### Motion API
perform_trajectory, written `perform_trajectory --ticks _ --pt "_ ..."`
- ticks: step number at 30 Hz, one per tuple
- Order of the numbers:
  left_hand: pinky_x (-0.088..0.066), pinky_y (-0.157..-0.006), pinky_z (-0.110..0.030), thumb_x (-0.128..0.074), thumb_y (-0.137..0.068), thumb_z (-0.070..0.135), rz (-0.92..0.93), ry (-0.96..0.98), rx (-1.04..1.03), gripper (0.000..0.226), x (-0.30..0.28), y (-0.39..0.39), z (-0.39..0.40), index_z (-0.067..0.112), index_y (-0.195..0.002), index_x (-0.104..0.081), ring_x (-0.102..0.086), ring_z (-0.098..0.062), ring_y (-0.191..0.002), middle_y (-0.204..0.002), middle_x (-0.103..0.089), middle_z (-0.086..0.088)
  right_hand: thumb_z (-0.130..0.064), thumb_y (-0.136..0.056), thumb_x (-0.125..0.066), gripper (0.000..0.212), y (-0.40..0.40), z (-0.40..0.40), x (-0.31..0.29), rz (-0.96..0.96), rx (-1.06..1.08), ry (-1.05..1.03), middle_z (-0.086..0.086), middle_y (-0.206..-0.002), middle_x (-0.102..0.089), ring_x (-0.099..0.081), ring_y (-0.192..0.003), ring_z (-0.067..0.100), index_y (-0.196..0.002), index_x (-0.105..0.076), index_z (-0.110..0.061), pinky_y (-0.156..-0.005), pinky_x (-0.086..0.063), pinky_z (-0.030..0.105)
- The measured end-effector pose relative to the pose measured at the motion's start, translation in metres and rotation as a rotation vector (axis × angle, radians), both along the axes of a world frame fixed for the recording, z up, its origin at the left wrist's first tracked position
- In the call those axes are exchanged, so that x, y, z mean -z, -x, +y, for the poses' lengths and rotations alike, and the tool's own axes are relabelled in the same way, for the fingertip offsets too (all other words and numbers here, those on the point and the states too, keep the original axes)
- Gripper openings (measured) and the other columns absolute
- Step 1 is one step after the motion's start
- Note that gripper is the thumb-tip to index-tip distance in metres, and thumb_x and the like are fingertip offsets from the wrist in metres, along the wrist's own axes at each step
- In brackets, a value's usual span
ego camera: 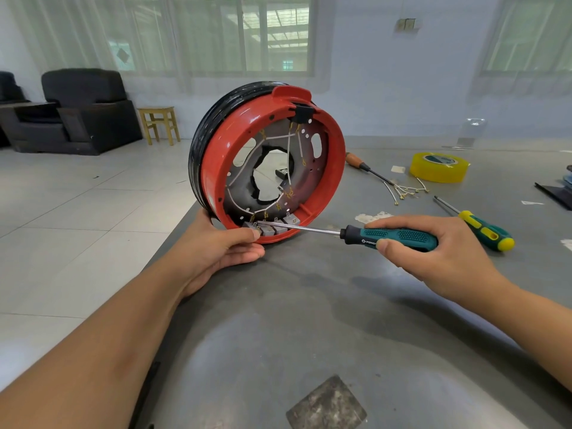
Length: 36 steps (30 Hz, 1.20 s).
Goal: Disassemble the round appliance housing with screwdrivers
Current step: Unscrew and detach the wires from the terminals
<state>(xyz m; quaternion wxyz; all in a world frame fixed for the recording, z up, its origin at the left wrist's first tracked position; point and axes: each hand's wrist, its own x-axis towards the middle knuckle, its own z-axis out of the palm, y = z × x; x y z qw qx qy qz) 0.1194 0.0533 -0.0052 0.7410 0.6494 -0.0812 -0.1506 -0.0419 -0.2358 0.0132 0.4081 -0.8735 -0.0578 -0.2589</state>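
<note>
The round appliance housing [335,156], a red plastic ring with a black outer band, stands on its edge at the table's left side, its open side facing me. Wires and grey terminal blocks [272,228] show inside at the bottom. My left hand [223,246] grips the housing's lower rim, thumb on the red edge. My right hand [433,252] holds a teal-and-black screwdriver [399,236] by its handle. Its metal shaft reaches left, and the tip sits at the grey blocks.
On the grey table [309,320] lie a green-and-yellow screwdriver [483,227], a wooden-handled screwdriver [362,164], loose wires [405,190] and a roll of yellow tape [439,167]. The table's left edge runs beside my left forearm. A dark sofa and a wooden stool stand on the tiled floor.
</note>
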Motion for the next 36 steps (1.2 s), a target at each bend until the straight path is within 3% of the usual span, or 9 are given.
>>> perform_trajectory --ticks 9,15,20,24,28,32,36 --pt "-0.065 -0.063 -0.031 -0.082 -0.085 -0.004 0.000 0.041 -0.017 0.066 0.001 -0.001 0.001 0.009 -0.140 -0.047 -0.080 -0.038 -0.085 -0.095 -0.078 -0.028 -0.013 -0.087 -0.078 0.029 0.002 0.005 0.005 -0.038 -0.013 -0.014 -0.033 -0.087 -0.070 -0.066 -0.074 -0.007 -0.102 -0.079 -0.038 -0.058 -0.043 0.002" --pt "-0.064 -0.064 -0.027 -0.081 -0.087 0.003 -0.005 0.047 -0.017 0.043 0.002 -0.002 0.005 -0.004 -0.126 -0.063 -0.081 -0.035 -0.087 -0.094 -0.077 -0.030 -0.018 -0.087 -0.079 0.029 0.002 0.009 0.009 -0.048 -0.015 0.016 -0.034 -0.100 -0.069 -0.066 -0.085 -0.008 -0.107 -0.078 -0.039 -0.064 -0.044 0.002" --pt "-0.063 -0.063 -0.025 -0.079 -0.089 0.005 0.017 0.058 -0.026 0.025 0.002 -0.003 0.005 -0.004 -0.112 -0.073 -0.081 -0.032 -0.086 -0.095 -0.078 -0.028 -0.046 -0.082 -0.068 0.028 0.002 0.012 0.009 -0.059 -0.033 0.032 -0.037 -0.108 -0.067 -0.064 -0.101 -0.005 -0.109 -0.073 -0.049 -0.069 -0.048 0.004" --pt "-0.063 -0.063 -0.025 -0.076 -0.092 0.004 0.031 0.067 -0.033 0.013 0.002 -0.002 0.005 -0.001 -0.104 -0.076 -0.081 -0.031 -0.087 -0.096 -0.079 -0.026 -0.049 -0.082 -0.067 0.031 0.000 0.011 0.013 -0.052 -0.027 0.045 -0.037 -0.108 -0.067 -0.065 -0.101 -0.003 -0.112 -0.073 -0.051 -0.069 -0.049 0.005" --pt "-0.063 -0.063 -0.025 -0.075 -0.093 0.004 0.031 0.068 -0.043 0.013 0.002 -0.001 0.004 -0.002 -0.104 -0.076 -0.081 -0.030 -0.086 -0.097 -0.079 -0.026 -0.045 -0.084 -0.069 0.027 -0.002 0.008 0.016 -0.028 -0.025 0.006 -0.032 -0.104 -0.070 -0.067 -0.090 -0.002 -0.110 -0.076 -0.049 -0.065 -0.048 0.006" --pt "-0.063 -0.063 -0.025 -0.075 -0.093 0.003 0.034 0.077 -0.066 0.009 0.001 -0.001 0.003 -0.001 -0.100 -0.076 -0.081 -0.030 -0.085 -0.095 -0.079 -0.027 -0.025 -0.091 -0.075 0.030 -0.006 -0.001 0.018 0.024 -0.033 -0.092 -0.029 -0.088 -0.070 -0.064 -0.067 0.002 -0.110 -0.076 -0.047 -0.059 -0.049 0.012" --pt "-0.063 -0.062 -0.025 -0.076 -0.092 0.003 0.036 0.082 -0.075 0.012 0.000 0.000 0.002 -0.002 -0.103 -0.076 -0.081 -0.031 -0.084 -0.095 -0.079 -0.027 -0.017 -0.092 -0.072 0.030 -0.007 -0.012 0.017 0.036 -0.053 -0.194 -0.004 -0.073 -0.069 -0.053 -0.052 0.008 -0.109 -0.079 -0.041 -0.052 -0.051 0.024"
